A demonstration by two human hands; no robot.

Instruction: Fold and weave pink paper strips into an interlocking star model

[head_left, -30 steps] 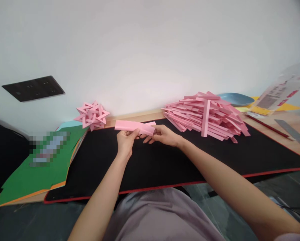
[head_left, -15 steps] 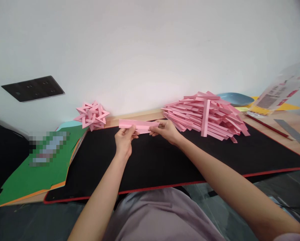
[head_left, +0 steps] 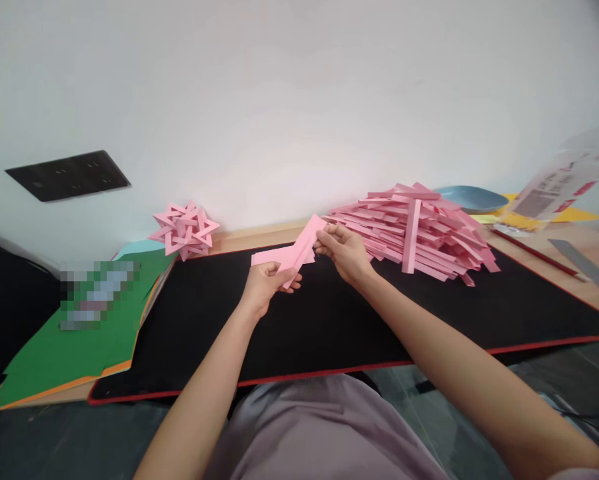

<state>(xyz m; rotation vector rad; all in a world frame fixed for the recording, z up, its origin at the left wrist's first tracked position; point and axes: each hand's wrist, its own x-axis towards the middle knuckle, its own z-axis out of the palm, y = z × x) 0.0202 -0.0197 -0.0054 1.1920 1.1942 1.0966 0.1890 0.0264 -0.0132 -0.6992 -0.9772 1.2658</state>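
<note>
A creased pink paper strip [head_left: 303, 245] slants up to the right over the black mat. My left hand [head_left: 267, 285] pinches its lower end, and my right hand [head_left: 343, 250] holds the upper end at its right edge. Behind the slanted strip, more pink paper [head_left: 271, 256] lies on the mat's far part. To the right is a large pile of folded pink strips [head_left: 444, 233], with one strip [head_left: 410, 237] leaning upright on its front. A pink star-shaped paper model [head_left: 185, 230] stands at the mat's far left.
Green sheets [head_left: 79, 353] over orange ones lie left of the black mat [head_left: 329, 340]. A blue dish [head_left: 472, 198], a tilted plastic bottle [head_left: 554, 183], a dark red pencil [head_left: 534, 252] and a ruler [head_left: 584, 267] are at the right. A socket panel [head_left: 69, 176] is on the wall.
The held strip has turned from nearly level to a steep slant. My left hand has shifted right and slightly down; my right hand has moved a little right. Other pink paper now shows behind the strip.
</note>
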